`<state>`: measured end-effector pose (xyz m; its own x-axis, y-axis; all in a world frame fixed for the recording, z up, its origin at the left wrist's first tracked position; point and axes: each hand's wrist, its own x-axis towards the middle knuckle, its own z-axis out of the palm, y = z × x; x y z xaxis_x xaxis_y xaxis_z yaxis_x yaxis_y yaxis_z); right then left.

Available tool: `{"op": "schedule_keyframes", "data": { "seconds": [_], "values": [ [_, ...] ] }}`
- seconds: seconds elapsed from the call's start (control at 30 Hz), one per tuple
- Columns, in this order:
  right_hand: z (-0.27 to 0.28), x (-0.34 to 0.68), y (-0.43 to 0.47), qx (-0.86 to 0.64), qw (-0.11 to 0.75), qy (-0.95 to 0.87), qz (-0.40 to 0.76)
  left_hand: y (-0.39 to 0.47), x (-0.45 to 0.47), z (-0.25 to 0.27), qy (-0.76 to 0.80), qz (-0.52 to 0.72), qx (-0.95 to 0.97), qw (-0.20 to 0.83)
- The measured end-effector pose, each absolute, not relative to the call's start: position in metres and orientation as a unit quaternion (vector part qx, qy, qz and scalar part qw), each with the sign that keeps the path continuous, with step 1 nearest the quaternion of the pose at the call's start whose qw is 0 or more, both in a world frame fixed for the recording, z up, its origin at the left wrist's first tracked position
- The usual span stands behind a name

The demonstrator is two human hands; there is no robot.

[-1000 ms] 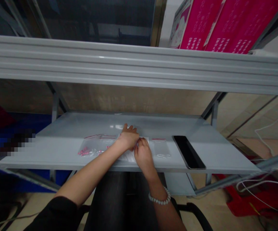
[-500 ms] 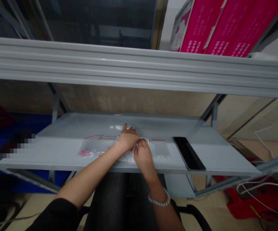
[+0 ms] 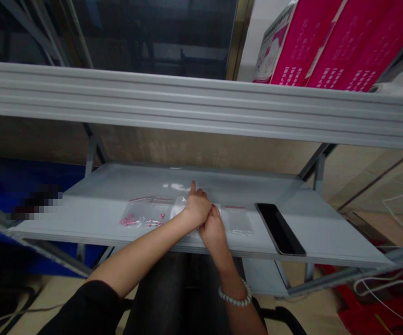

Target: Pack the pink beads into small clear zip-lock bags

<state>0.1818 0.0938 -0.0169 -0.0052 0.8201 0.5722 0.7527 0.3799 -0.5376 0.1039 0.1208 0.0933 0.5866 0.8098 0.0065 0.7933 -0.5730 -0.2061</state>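
My left hand (image 3: 198, 209) and my right hand (image 3: 213, 230) meet over a clear plastic zip bag (image 3: 179, 207), most of which they cover. Fingers of both hands are pinched together at the bag's upper part; one finger of the left sticks up. The exact grip is hidden behind the knuckles. To the left lie a zip bag with small pink pieces (image 3: 128, 220) in it and, overlapping it, another zip bag (image 3: 160, 211) with a few pink pieces. Just right of my right hand lies a flat zip bag (image 3: 238, 221) with a red seal line and no pieces visible inside.
A black tablet or large phone (image 3: 280, 229) lies on the right of the grey shelf table (image 3: 93, 204). A thick metal beam (image 3: 194, 104) crosses above the hands. Pink boxes (image 3: 327, 51) stand on the upper level. White cables (image 3: 379, 284) hang at the lower right.
The whole view has shifted slightly, so everything appears a little farther right and lower. The hands stay together at the same bag, the right fingers now closer against the left hand.
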Motion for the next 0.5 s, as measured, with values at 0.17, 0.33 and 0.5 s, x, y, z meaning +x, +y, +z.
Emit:
{"op": "schedule_keyframes", "data": {
  "seconds": [0.17,0.33,0.5],
  "values": [
    [-0.016,0.182,0.094,-0.562,0.427,-0.707,0.041,0.123,0.103,0.092,-0.456,0.043,-0.886,0.071],
    [-0.019,0.182,0.094,-0.583,0.415,-0.697,0.039,0.135,0.095,0.093,-0.463,0.066,-0.883,0.042],
    [-0.022,0.18,0.093,-0.595,0.409,-0.691,0.033,0.135,0.081,0.096,-0.47,0.08,-0.879,0.026]
  ]
}}
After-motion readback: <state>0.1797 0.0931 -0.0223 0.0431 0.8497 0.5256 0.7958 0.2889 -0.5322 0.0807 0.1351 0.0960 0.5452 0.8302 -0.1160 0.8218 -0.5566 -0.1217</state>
